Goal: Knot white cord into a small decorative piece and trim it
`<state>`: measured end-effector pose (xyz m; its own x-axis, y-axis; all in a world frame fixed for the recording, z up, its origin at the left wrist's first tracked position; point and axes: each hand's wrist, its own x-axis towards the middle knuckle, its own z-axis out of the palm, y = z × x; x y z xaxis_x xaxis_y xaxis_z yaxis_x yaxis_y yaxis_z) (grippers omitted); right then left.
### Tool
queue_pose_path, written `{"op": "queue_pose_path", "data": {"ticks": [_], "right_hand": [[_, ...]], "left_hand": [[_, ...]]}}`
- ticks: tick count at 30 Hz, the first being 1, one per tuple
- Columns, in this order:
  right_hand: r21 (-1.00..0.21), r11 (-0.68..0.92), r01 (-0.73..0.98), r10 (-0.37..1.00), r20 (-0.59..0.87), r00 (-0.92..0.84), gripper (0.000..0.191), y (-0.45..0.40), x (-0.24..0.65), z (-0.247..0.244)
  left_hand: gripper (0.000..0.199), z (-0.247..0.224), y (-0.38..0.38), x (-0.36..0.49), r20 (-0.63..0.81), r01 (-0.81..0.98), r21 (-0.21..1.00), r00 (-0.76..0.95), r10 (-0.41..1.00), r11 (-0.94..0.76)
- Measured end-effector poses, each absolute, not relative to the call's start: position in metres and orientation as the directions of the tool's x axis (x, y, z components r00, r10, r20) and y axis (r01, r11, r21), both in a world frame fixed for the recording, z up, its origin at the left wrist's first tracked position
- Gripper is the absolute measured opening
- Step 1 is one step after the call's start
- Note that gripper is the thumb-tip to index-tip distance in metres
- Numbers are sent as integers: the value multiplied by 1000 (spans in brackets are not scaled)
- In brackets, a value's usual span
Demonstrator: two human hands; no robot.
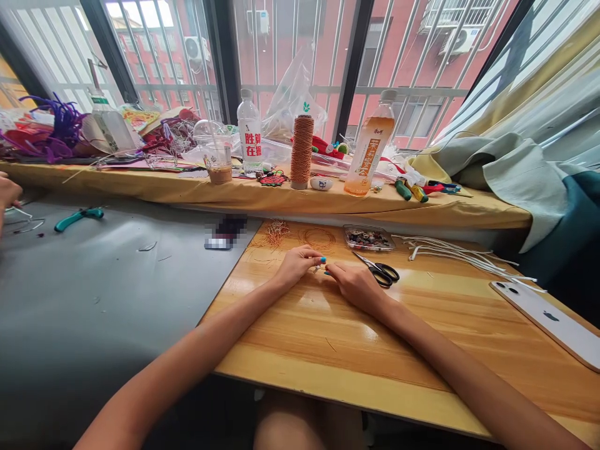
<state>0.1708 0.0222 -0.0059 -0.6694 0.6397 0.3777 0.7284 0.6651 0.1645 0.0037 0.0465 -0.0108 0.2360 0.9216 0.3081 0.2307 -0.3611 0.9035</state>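
My left hand [299, 264] and my right hand [355, 282] meet over the wooden table, their fingertips pinched close together. Between them shows a thin cord [320, 267] with a tiny pale piece on it, too small to make out clearly. Both hands are closed on this cord. Black-handled scissors [385, 273] lie just beyond my right hand. Behind the fingers rests a coil of thin brown cord [319, 237], with a tangled bundle of cords [277, 232] to its left. A clear tray of mixed beads [369, 238] sits behind the scissors.
White cords [462, 255] and a phone [550, 317] lie at right. On the ledge stand a cord spool [302, 153], a drink bottle [372, 147], a water bottle [250, 134] and a cup [218, 156]. Teal pliers [79, 217] and another person's hand [8, 190] are left.
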Motion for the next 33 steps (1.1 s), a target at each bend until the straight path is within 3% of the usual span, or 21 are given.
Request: {"op": "queue_pose_path", "data": {"ticks": [5, 9, 12, 33], "right_hand": [[139, 630, 764, 659, 426, -620, 22, 23, 173, -10], [133, 621, 772, 682, 394, -616, 22, 21, 174, -8], [105, 629, 770, 688, 386, -615, 24, 20, 175, -7], [-32, 604, 796, 772, 272, -574, 23, 18, 171, -4]], "left_hand": [[22, 4, 40, 1, 268, 245, 906, 302, 915, -346], [35, 15, 37, -5, 95, 241, 945, 449, 889, -223], [35, 15, 40, -10, 42, 250, 946, 533, 845, -204], [24, 10, 42, -10, -11, 249, 950, 630, 777, -188]]}}
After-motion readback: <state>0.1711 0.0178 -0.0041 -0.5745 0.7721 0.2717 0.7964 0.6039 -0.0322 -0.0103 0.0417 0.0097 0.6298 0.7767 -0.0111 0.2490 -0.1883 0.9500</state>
